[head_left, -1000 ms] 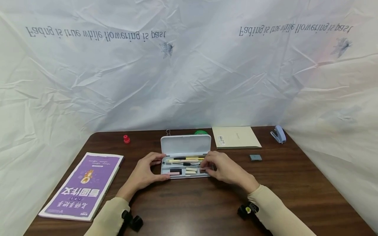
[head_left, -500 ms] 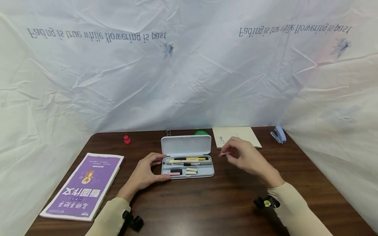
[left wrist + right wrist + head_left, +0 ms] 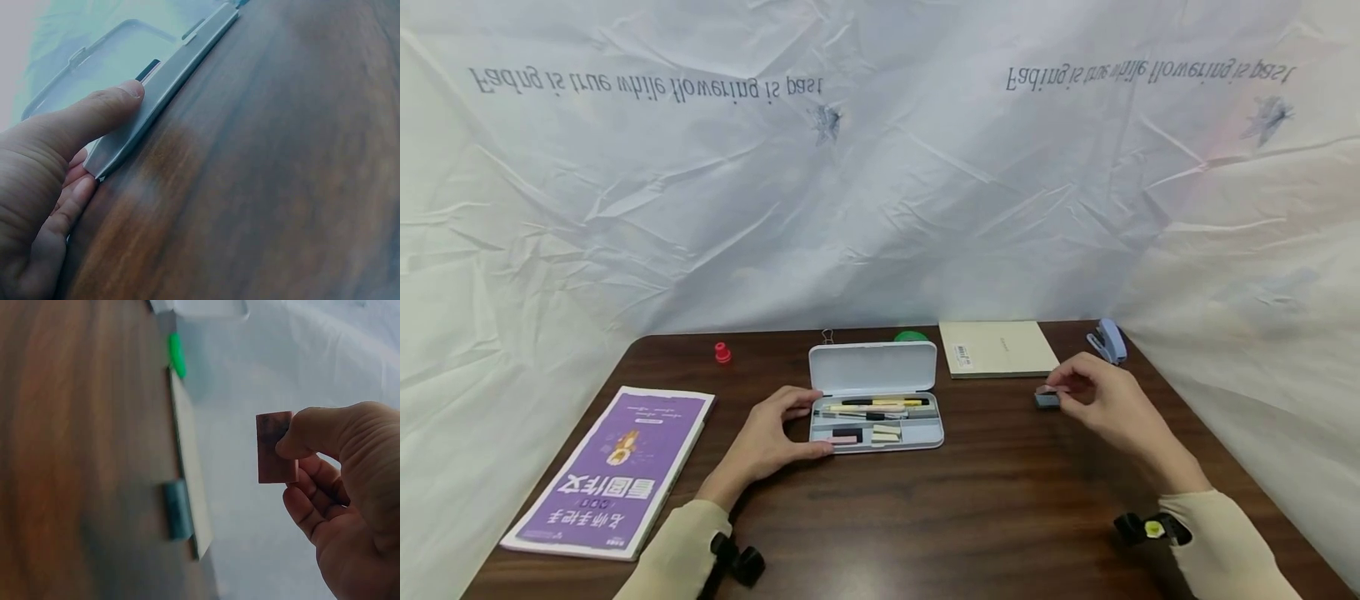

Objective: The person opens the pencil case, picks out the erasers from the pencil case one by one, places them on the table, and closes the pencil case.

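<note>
An open white pencil case (image 3: 921,433) lies mid-table with its lid raised, holding several pens and small blocks. My left hand (image 3: 775,437) grips its left end, the thumb over the front rim and the fingers at the back corner. In the left wrist view the thumb (image 3: 103,112) lies on the case's edge. My right hand (image 3: 1105,400) pinches a reddish-brown eraser (image 3: 272,450), darkly smudged on its face, between thumb and fingers. Just below that eraser in the head view lies a small blue-grey block (image 3: 1045,402) on the table.
A cream notebook (image 3: 1000,350) lies at the back right, a light-blue stapler (image 3: 1108,342) beyond it. Behind the case show a green round object (image 3: 911,337) and a binder clip (image 3: 827,337). A red object (image 3: 722,353) and a purple book (image 3: 610,475) are on the left.
My right hand has taken the eraser out of the case's right compartment and carried it rightward to the blue-grey block. My left hand stays on the case.
</note>
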`<state>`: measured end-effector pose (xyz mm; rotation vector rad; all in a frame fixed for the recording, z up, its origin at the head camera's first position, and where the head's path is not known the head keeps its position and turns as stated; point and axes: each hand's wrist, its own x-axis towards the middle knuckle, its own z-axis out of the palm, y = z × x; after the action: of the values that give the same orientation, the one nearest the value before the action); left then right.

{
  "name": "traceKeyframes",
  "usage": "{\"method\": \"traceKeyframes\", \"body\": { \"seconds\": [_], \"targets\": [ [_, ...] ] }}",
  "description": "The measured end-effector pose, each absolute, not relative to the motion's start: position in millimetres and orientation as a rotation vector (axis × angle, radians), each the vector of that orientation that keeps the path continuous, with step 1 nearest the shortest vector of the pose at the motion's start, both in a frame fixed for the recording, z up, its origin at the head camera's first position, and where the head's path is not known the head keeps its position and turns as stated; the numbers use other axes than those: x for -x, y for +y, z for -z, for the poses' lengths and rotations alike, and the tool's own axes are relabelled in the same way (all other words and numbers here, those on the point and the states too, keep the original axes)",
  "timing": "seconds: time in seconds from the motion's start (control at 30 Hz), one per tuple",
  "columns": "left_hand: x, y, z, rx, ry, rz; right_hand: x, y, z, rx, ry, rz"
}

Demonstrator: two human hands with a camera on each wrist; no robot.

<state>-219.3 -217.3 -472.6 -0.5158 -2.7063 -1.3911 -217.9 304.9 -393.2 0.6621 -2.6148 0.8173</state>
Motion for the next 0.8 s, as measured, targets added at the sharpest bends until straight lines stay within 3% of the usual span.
{"method": "traceKeyframes", "body": {
  "seconds": [0.47, 0.8],
  "targets": [
    [219, -216, 472, 0.511, -2.714, 1.405, 218, 334, 434, -0.516, -2.778, -0.737],
    [218, -216, 472, 0.498, -2.717, 1.395, 220, 336, 432, -0.609, -2.873, -0.817]
  ]
}}
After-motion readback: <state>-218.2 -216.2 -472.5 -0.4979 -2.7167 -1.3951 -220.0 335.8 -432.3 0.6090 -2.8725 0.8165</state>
